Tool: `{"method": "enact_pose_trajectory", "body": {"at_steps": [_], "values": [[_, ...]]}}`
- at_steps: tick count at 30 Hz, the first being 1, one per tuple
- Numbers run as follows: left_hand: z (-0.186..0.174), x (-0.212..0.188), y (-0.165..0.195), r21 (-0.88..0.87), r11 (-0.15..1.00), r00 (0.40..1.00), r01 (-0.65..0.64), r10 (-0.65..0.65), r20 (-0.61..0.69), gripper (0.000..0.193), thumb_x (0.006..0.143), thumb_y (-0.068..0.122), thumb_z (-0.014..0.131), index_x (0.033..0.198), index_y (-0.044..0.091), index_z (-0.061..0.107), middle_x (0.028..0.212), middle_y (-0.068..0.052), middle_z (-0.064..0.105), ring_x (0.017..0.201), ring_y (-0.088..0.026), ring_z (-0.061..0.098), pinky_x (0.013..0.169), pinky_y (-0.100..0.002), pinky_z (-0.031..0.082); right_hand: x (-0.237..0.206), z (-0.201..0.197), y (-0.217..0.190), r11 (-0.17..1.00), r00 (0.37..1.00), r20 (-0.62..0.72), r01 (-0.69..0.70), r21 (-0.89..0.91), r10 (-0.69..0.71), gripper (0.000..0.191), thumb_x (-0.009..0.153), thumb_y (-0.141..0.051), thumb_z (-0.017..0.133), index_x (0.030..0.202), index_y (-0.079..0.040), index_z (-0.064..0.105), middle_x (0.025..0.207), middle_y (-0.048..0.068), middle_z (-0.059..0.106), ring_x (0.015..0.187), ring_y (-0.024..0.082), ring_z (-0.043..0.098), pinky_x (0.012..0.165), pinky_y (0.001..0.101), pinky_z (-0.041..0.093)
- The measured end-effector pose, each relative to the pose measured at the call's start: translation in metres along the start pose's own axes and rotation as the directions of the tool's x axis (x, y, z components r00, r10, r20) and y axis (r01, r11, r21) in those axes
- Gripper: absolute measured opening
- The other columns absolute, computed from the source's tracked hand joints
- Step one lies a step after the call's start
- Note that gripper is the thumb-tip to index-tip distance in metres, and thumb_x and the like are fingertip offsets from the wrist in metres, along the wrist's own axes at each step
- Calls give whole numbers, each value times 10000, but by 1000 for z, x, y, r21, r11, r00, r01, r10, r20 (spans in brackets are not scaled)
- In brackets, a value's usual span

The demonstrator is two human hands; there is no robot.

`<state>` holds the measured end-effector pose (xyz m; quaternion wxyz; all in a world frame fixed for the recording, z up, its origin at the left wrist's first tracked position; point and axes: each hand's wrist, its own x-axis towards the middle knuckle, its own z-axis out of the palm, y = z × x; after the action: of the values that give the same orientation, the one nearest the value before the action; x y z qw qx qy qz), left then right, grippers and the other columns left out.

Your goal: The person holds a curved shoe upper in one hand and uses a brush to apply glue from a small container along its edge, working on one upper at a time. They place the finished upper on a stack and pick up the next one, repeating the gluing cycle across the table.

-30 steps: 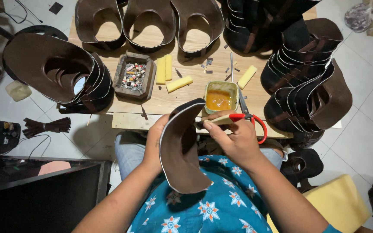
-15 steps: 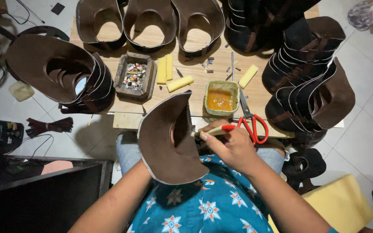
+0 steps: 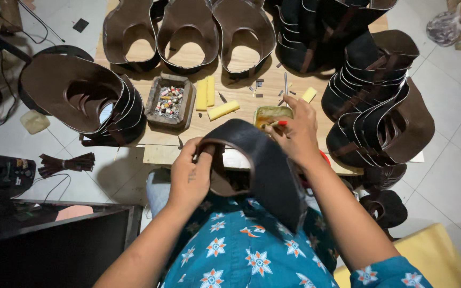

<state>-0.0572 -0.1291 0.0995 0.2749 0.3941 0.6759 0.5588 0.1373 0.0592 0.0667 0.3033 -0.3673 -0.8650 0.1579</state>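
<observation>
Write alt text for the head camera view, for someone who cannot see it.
Left hand grips a curved dark brown leather piece while the right hand dips a thin brush into a small glue tub on a wooden table ringed with similar pieces.

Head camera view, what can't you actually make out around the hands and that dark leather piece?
- Head view: brush tip hidden by right hand.
- Glue tin mostly covered by that hand.
- Red-handled scissors almost wholly behind the right wrist.
- Dark leather piece: far edge under left hand.
- Tray contents too small.

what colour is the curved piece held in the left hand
Dark brown, nearly black on its outer face; the curved leather piece shows best in the head view.
</observation>
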Motion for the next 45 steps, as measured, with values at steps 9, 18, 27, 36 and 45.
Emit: {"method": "enact_pose_trajectory", "body": {"at_steps": [9,18,27,36,45], "values": [[5,-1,-33,-325,945,994,39,-4,108,331,960,37,594,1280,11,513,1199,-157,655,1118,-186,607,994,-330,469,-1,-12,6,1000,1000,-21,4,15,-4,179,840,-245,851,976,-141,797,1423,138,532,1314,382,415,1105,507,325],[-2,4,-34,-147,986,980,83,-55,189,263,974,94,625,1222,12,600,1143,-148,684,1049,-202,628,924,-341,497,-28,-46,-23,836,902,124,-430,341,413,194,977,-216,710,1075,-50,724,917,88,750,809,185,709,729,306,552],[15,2,-28,-350,896,931,273,-155,330,264,974,97,629,1214,-11,615,1102,-121,696,992,-167,629,868,-319,510,-40,-39,-66,620,908,283,-418,664,309,191,969,-163,661,1051,7,691,864,48,741,788,124,708,732,284,578],[26,3,-27,-409,860,929,305,-174,328,268,974,101,633,1207,-33,630,1061,-95,707,935,-132,629,812,-297,523,-33,-54,-84,875,985,164,-129,467,58,106,969,-115,685,1026,-28,706,846,64,729,761,162,696,710,292,544],[27,8,-23,-500,850,966,169,-43,254,279,1006,82,612,1250,-50,585,1198,-115,707,1077,-140,659,966,-279,516,-40,-45,-75,869,979,199,-62,491,-43,152,963,-120,677,1072,-14,690,969,87,740,888,175,714,803,301,557]]}}
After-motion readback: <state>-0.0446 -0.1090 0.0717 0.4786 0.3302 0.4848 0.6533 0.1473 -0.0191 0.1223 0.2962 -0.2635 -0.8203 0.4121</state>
